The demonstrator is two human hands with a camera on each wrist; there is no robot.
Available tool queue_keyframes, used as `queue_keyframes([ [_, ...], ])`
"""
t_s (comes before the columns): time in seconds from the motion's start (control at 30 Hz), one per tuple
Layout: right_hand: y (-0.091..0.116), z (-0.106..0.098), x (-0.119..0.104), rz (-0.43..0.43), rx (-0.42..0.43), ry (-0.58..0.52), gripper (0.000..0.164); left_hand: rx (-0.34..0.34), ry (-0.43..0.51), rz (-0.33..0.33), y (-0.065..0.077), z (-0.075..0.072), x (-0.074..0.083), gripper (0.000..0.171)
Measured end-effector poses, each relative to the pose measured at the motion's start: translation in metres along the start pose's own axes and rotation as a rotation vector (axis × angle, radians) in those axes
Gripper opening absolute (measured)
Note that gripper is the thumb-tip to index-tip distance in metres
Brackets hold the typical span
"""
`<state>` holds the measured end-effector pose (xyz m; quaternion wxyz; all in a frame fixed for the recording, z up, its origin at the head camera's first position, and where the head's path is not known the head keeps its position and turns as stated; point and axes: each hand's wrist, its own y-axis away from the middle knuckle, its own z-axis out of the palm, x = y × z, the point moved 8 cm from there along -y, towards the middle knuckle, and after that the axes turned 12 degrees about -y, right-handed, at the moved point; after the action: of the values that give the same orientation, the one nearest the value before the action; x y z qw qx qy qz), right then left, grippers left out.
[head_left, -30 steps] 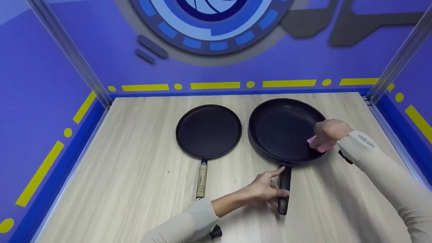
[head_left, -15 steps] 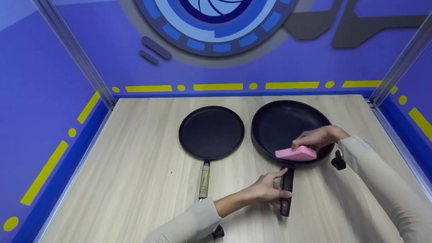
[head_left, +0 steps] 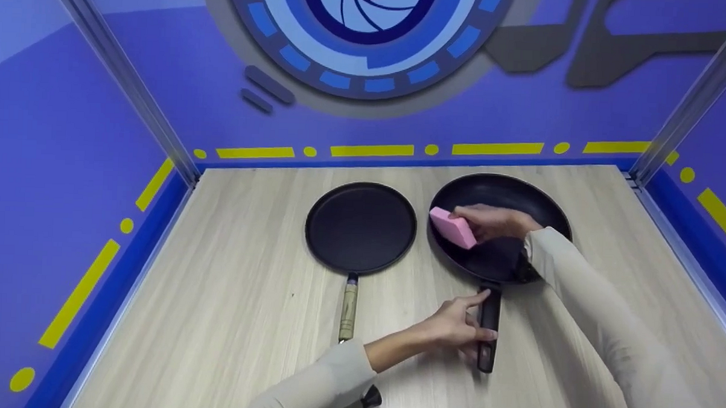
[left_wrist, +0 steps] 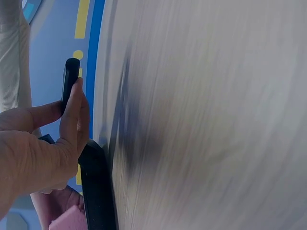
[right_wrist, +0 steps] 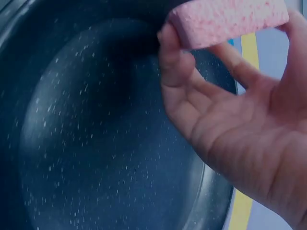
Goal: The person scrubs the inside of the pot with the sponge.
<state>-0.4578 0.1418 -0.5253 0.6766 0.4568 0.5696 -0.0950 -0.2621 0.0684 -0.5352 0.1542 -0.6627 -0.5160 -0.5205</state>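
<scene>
A deep black frying pan [head_left: 508,191] lies on the right part of the table, its black handle [head_left: 490,311] toward me. My left hand [head_left: 455,325] grips that handle between thumb and fingers; the left wrist view also shows the handle [left_wrist: 71,79] in its grasp. Inside the pan, at its left wall, my right hand [head_left: 489,222] pinches a pink sponge [head_left: 454,228]. Close up in the right wrist view, the sponge [right_wrist: 230,21] sits between thumb and fingertips over the speckled pan interior [right_wrist: 110,134]. Whether the sponge touches the wall cannot be told.
Left of the frying pan lies a flat round black griddle pan [head_left: 361,228] with a wooden handle [head_left: 348,312], whose end is hidden by my left sleeve [head_left: 327,378]. The wooden table [head_left: 215,283] is bordered by blue panels [head_left: 365,128] at the back and sides.
My right hand has carried the sponge from the pan's right side, along the edge near the handle, over to its left wall. The left hand stays on the handle.
</scene>
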Motion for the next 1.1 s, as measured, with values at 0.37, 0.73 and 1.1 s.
queue_keyframes([
  [0.37,0.007,0.000,-0.012,-0.106,0.095,-0.001,0.050,-0.046,0.146,-0.012,0.000,0.005,-0.002,0.081],
  [0.73,0.049,-0.022,-0.021,-0.168,0.182,0.049,0.067,-0.045,0.171,-0.003,-0.003,0.007,-0.004,0.081],
  [1.1,0.098,-0.076,-0.003,-0.159,0.374,0.189,0.082,-0.060,0.209,-0.006,0.000,0.006,-0.009,0.080],
])
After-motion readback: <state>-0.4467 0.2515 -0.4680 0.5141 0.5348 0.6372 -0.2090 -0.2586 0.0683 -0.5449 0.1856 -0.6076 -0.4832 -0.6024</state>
